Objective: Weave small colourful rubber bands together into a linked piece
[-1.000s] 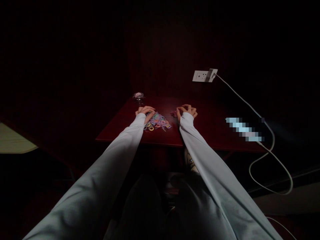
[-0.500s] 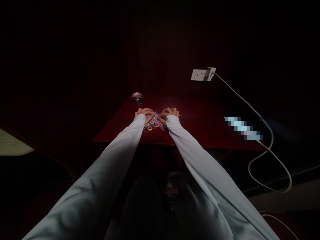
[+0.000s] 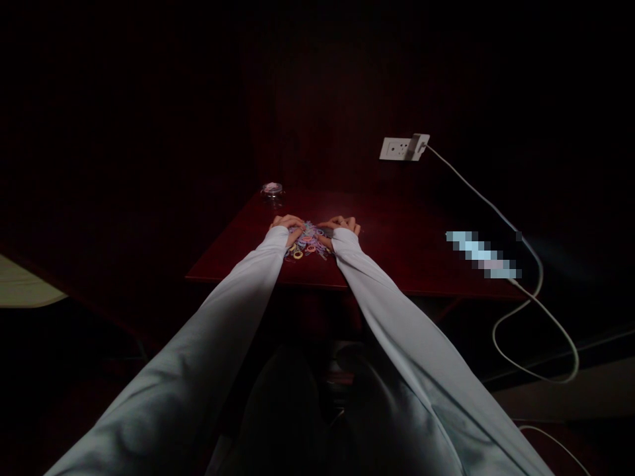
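Observation:
A pile of small pastel rings [image 3: 311,248], which look like hair ties, lies near the front of the dark red table [image 3: 397,258]. At the pile's left side is my left hand [image 3: 288,225], its fingers and thumb drawn together; whatever is between them is too small to make out. My right hand [image 3: 343,225] rests at the right side of the pile. Its fingers reach over the rings with the thumb apart below, and nothing shows between them. Purple, yellow, pink and teal rings are visible between the two hands.
A small clear round container [image 3: 272,190] stands at the table's back left. On the wall is a white socket [image 3: 395,149] with a plugged-in charger [image 3: 417,147]. Its white cable [image 3: 540,264] loops at the right to a blurred-out pale object [image 3: 481,254] on the table.
My right hand has shifted slightly right, and its thumb and fingers have spread from a pinch, baring more of the pile. My left hand has barely moved.

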The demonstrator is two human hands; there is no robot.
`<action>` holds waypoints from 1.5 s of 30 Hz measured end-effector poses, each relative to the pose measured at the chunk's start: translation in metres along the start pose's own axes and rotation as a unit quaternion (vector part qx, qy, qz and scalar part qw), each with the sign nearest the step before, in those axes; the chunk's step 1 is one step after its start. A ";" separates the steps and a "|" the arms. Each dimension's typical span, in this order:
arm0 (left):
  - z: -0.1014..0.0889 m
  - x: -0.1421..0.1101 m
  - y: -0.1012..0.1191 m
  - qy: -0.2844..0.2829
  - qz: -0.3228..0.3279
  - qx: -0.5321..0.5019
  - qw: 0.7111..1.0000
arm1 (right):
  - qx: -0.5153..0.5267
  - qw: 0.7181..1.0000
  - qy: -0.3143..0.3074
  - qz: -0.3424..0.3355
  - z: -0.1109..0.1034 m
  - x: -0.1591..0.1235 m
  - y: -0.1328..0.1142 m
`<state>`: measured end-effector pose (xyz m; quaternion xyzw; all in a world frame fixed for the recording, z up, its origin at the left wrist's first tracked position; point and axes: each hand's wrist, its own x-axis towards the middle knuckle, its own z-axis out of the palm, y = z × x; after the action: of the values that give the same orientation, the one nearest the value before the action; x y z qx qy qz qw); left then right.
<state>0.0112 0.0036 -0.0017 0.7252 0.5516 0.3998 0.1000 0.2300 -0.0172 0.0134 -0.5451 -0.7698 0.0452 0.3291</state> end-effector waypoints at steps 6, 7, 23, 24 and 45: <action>0.000 0.000 -0.001 -0.004 0.009 0.005 1.000 | 0.021 1.000 -0.009 0.012 0.002 0.001 0.002; 0.000 0.000 -0.001 -0.003 0.009 0.005 1.000 | 0.020 1.000 -0.010 0.014 0.002 0.001 0.001; -0.003 -0.001 0.001 -0.007 0.019 0.007 1.000 | 0.042 0.999 -0.010 0.021 0.004 0.007 0.000; -0.004 -0.001 0.001 -0.005 0.025 0.009 1.000 | 0.046 0.999 -0.005 0.018 0.004 0.007 0.000; -0.013 -0.004 0.014 -0.020 0.058 0.016 0.998 | 0.189 0.982 -0.021 0.016 -0.003 0.007 -0.010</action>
<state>0.0122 -0.0090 0.0133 0.7653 0.5131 0.3811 0.0760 0.2228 -0.0164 0.0233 -0.4838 -0.7454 0.2071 0.4091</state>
